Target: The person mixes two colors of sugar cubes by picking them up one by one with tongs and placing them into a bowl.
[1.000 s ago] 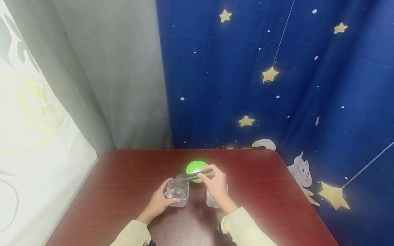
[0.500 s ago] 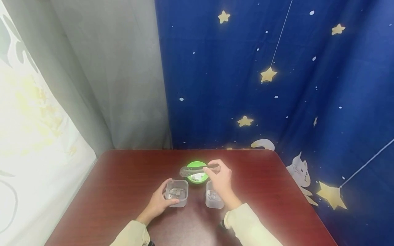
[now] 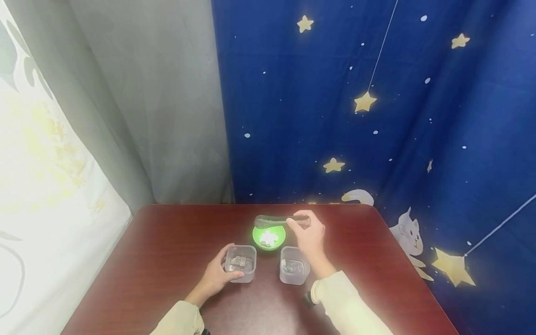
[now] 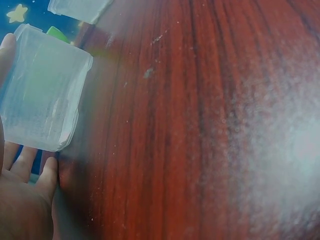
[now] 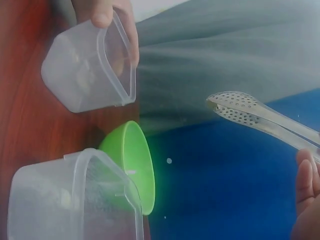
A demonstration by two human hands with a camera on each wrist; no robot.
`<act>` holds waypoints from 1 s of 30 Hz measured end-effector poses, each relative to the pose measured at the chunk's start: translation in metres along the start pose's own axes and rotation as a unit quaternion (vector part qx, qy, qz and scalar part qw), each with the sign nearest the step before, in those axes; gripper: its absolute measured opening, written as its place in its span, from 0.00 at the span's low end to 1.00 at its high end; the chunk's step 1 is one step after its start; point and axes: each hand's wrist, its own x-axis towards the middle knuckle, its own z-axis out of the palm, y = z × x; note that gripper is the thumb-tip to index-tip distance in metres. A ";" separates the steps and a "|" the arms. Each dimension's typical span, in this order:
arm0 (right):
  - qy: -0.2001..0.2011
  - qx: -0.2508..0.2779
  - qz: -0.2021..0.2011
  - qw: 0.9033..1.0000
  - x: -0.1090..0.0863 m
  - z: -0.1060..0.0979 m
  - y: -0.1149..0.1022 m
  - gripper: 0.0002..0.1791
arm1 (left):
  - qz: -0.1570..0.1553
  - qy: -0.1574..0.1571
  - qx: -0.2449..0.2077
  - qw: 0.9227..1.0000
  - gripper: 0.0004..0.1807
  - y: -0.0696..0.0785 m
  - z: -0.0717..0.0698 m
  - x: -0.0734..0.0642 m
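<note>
My left hand (image 3: 215,273) grips a clear square plastic container (image 3: 247,278) by its side, the thumb near the front rim; a few greyish pieces lie inside. My right hand (image 3: 311,235) holds metal tongs (image 5: 240,107) with perforated ends. These tongs point left, above a green bowl (image 3: 256,241) that contains several white pieces. In the right wrist view the two perforated ends sit close together, and whether they hold anything I cannot tell. A second clear container (image 3: 293,279) stands below my right hand, small bits on its bottom.
Everything stands on a dark red wooden table (image 3: 176,242). Behind its far edge hang a grey curtain (image 3: 167,116) and a blue curtain (image 3: 289,116) with stars. A pale patterned curtain (image 3: 50,186) hangs at the left.
The right hand has carried the tongs up and to the right, from the left container to above the green bowl. My left hand stays on its container; the right container shows more fully.
</note>
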 end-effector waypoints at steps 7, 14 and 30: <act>0.016 0.034 0.012 0.999 0.006 -0.006 0.007 0.11 | 0.001 0.003 0.004 1.000 0.53 0.006 0.000 -0.003; 0.022 0.056 0.012 0.998 0.008 -0.011 0.010 0.12 | 0.005 -0.001 -0.008 1.000 0.53 -0.001 0.000 0.000; 0.016 0.036 0.045 0.998 0.001 -0.015 0.013 0.13 | 0.003 0.007 0.022 1.000 0.53 -0.002 0.001 0.001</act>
